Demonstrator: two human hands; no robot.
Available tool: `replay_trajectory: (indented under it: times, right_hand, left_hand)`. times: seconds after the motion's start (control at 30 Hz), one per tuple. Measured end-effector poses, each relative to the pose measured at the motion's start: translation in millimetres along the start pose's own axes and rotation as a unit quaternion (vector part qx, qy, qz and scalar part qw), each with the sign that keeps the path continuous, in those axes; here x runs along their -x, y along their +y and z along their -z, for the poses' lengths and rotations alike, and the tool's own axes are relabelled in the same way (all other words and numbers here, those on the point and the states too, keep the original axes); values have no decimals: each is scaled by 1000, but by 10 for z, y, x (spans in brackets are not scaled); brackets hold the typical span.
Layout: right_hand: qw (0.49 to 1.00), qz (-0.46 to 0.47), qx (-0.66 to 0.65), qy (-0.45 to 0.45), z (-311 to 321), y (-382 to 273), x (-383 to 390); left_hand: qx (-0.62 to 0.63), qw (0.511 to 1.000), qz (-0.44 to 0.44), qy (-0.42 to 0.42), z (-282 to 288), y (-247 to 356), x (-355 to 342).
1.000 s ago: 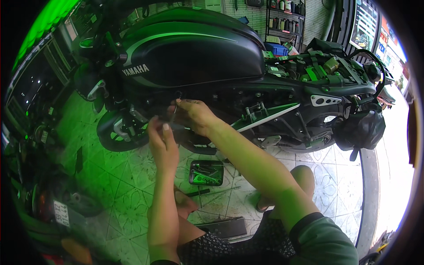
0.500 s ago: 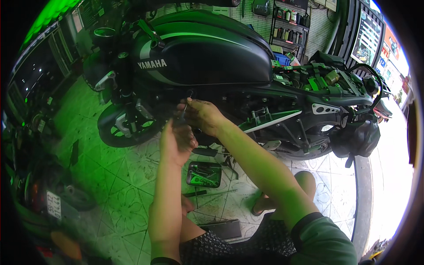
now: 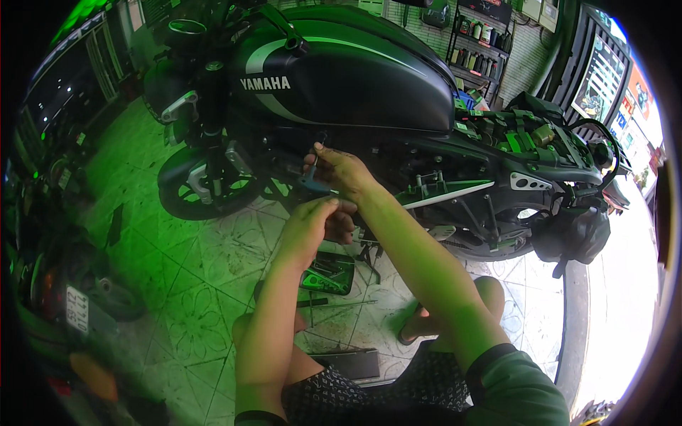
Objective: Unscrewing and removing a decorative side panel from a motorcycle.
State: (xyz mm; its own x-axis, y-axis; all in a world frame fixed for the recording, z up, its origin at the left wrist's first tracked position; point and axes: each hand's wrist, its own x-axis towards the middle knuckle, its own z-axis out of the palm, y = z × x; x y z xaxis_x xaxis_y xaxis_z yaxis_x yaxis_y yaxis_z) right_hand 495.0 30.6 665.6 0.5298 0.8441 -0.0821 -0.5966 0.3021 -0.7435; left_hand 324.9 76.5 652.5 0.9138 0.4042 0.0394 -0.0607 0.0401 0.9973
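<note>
My right hand (image 3: 339, 169) is closed on a small tool with a blue handle (image 3: 312, 183) and a slim metal shaft, against the side of a black motorcycle (image 3: 369, 92), just under its fuel tank. My left hand (image 3: 316, 224) is lower and nearer, fingers curled and thumb against the index finger; what it holds, if anything, is too small or hidden to name. Below it a black tray of tools (image 3: 330, 273) rests on the floor, partly behind my left arm.
Long bars (image 3: 334, 302) and a dark flat board (image 3: 337, 361) lie on the tiled floor (image 3: 185, 312) near my legs. Other motorbikes (image 3: 106, 298) stand at the left. Shelves of bottles (image 3: 472, 53) are behind the motorcycle. A black bag (image 3: 572, 234) hangs at its rear.
My left hand has dropped away from the tool, rightward and toward me, uncovering the blue handle. My right hand stays on the tool. The whole view has shifted, with the motorcycle appearing higher.
</note>
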Motion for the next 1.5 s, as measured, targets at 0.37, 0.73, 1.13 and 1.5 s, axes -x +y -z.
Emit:
replay_trajectory:
  times: [0.37,0.73,1.13,1.5]
  right_hand:
    - [1000,-10,0,25,47,72,-194]
    - [997,-1,-24,-78,-77,126,228]
    - [999,-38,2,-27,-51,91,113]
    - [996,-62,63,2,-153,88,175]
  left_hand:
    - [-465,733,-400,294,18,207,-2]
    - [34,990,32,134,61,17,-147]
    - [-277,826,-363,331,19,217,48]
    - [-189,945,-204,170,32,97,-43]
